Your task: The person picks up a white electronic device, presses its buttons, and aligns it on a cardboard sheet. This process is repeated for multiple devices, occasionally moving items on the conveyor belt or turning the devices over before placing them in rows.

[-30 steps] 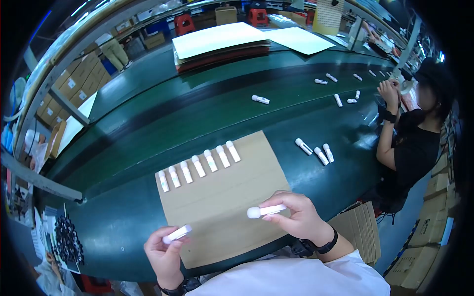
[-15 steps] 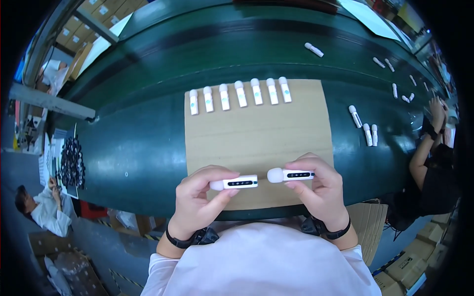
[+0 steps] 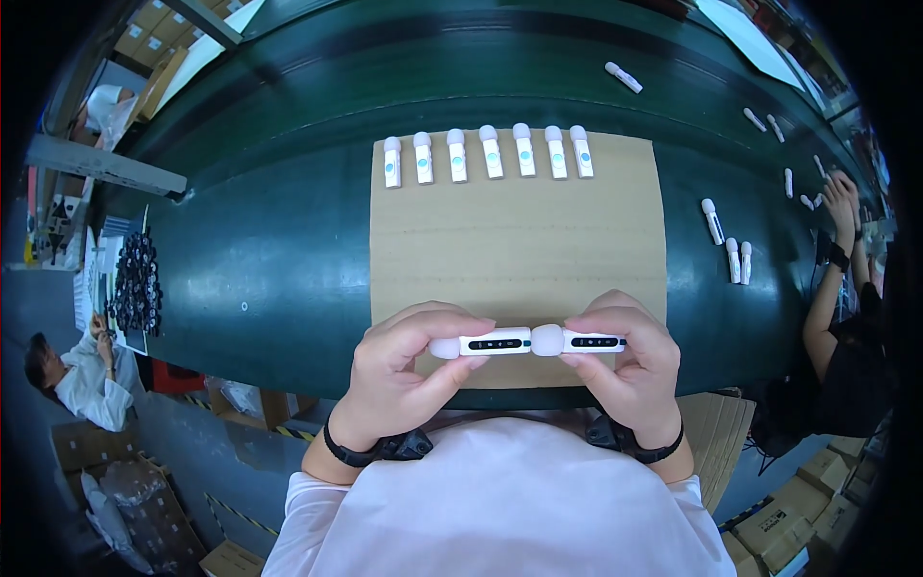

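Note:
Between thumb and fingers, my left hand (image 3: 399, 370) grips a small white wand massager (image 3: 496, 335), its rounded head toward my palm and its dark button panel facing up. My right hand (image 3: 635, 365) pinches a second wand massager (image 3: 548, 340) the same way round, its head pointing left. The base of the first meets, or nearly meets, the head of the second. Both are held level over the near part of a brown cardboard sheet (image 3: 519, 231). Along the sheet's far edge lies a row of several white massagers (image 3: 492, 154) with round blue stickers, heads pointing away.
The sheet rests on a green work surface (image 3: 279, 240). More massagers (image 3: 712, 222) lie loose at the right, near a co-worker's hands (image 3: 842, 204). A pile of black parts (image 3: 136, 284) sits far left beside another seated person (image 3: 82, 380). A metal bar (image 3: 111, 168) juts in.
My left hand has moved right, bringing its massager up to the one in my right hand. My right hand has shifted only slightly. The head view has shifted a little.

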Tool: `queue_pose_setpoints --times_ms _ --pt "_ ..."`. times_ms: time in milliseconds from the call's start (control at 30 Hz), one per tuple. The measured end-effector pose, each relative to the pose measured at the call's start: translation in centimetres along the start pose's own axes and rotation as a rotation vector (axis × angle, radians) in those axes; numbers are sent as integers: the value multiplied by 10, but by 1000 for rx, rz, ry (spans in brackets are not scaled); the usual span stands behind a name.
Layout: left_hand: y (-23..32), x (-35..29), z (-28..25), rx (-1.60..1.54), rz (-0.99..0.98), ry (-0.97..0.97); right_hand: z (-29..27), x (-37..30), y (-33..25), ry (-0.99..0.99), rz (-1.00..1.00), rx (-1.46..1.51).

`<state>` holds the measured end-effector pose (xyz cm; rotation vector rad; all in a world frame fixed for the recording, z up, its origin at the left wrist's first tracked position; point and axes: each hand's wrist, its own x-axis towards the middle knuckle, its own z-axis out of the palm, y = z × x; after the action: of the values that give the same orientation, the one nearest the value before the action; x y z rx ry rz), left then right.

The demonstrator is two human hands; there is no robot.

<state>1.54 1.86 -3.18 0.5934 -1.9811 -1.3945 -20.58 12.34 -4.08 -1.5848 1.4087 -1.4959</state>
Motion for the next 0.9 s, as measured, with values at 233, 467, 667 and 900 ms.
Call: queue_pose_setpoints --times_ms 233,467,667,900 --pt "-1 1 2 -10 0 61 2 2 1 16 -23 -2" --pt "-2 2 3 3 3 62 1 2 2 7 -19 -9" --pt "3 6 6 35 -22 72 -2 3 2 -33 -67 -24" --pt "-1 10 0 178 4 29 5 2 -3 158 61 231"
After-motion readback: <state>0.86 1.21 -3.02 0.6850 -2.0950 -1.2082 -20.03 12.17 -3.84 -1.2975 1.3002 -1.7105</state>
